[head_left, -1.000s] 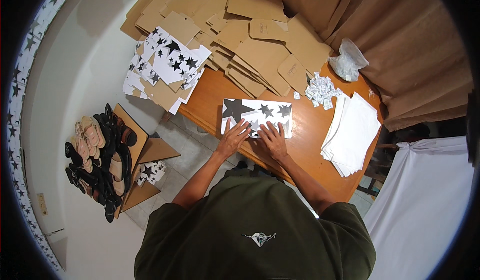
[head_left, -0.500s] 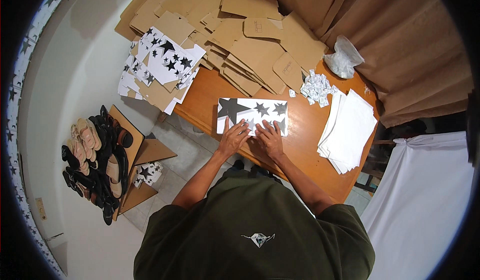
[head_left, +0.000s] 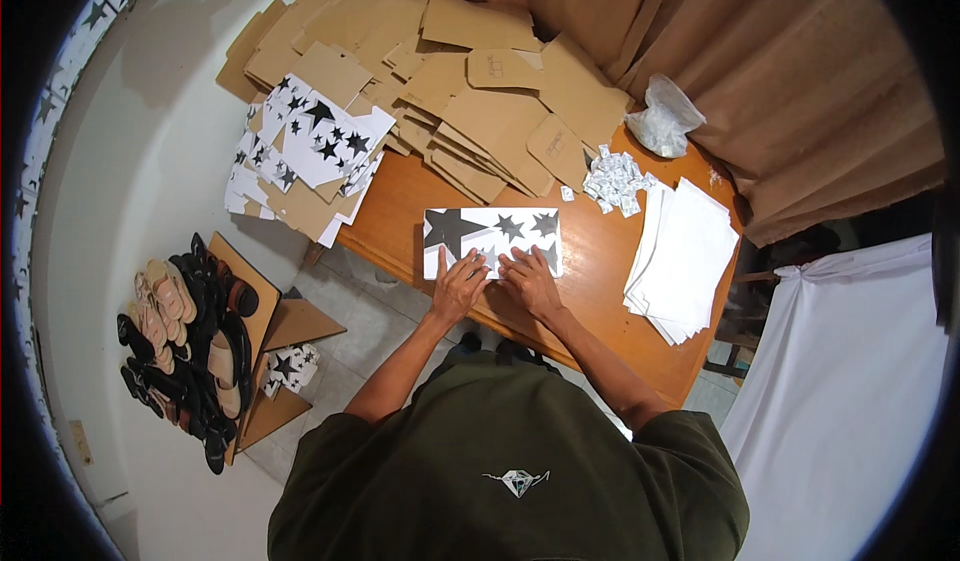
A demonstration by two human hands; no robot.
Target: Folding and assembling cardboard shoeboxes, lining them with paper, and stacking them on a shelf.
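A brown curtain (head_left: 790,91) and white cloth (head_left: 840,381) hang at right.

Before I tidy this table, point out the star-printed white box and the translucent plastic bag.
Star-printed white box (head_left: 492,235): head view, top face.
Translucent plastic bag (head_left: 660,128): head view, bulging lower part.

The table (head_left: 592,266) bears cardboard (head_left: 490,116), a box (head_left: 490,233) and paper (head_left: 682,261).

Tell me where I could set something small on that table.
Bare table shows between the starry box and the white paper stack, and left of the box, beside the starry sheets. The far side is crowded with cardboard, small packets and a plastic bag.
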